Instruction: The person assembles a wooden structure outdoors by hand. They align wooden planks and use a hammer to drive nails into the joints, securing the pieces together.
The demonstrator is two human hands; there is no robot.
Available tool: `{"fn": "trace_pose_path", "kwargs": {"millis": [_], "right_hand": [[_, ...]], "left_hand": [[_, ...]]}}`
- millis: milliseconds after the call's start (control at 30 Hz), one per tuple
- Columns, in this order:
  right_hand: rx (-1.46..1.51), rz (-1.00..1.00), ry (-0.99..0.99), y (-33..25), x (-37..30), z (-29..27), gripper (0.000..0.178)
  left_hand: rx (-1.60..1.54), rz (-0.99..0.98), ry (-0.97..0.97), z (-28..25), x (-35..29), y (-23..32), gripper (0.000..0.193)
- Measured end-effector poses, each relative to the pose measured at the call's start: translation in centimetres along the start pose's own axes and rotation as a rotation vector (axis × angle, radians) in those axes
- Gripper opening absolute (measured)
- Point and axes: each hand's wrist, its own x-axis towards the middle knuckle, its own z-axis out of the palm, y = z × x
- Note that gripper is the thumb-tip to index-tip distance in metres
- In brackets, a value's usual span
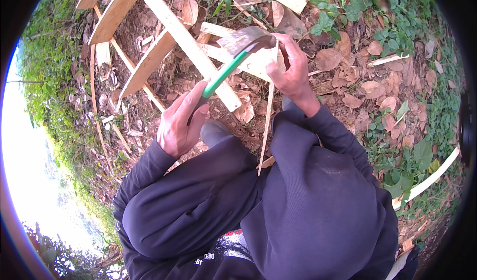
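Left hand (181, 123) fingers clamped on green-handled hatchet (246, 44); right hand (290, 69) fingers pinch thin wood strip (267, 121) beside blade. Risk: blade slips, cuts right fingers; strip splits crooked.

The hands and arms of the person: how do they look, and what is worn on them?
Both hands, the left hand and the right hand, are bare, with no gloves, rings or watch to see. Both forearms are covered by long dark sleeves of plain, soft cloth, which end at the wrists. No markings show on the sleeves.
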Motion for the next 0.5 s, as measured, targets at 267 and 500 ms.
{"fn": "trace_pose_path", "kwargs": {"millis": [267, 500], "right_hand": [[-0.073, -0.024, 0.015, -1.3, 0.2, -0.1, 0.019], [-0.110, 0.020, 0.008, -1.9, 0.4, 0.2, 0.026]], "left_hand": [[-0.014, -0.133, -0.010, -0.4, -0.3, -0.1, 0.046], [-0.006, -0.064, -0.031, -0.6, 0.0, 0.2, 0.047]]}}
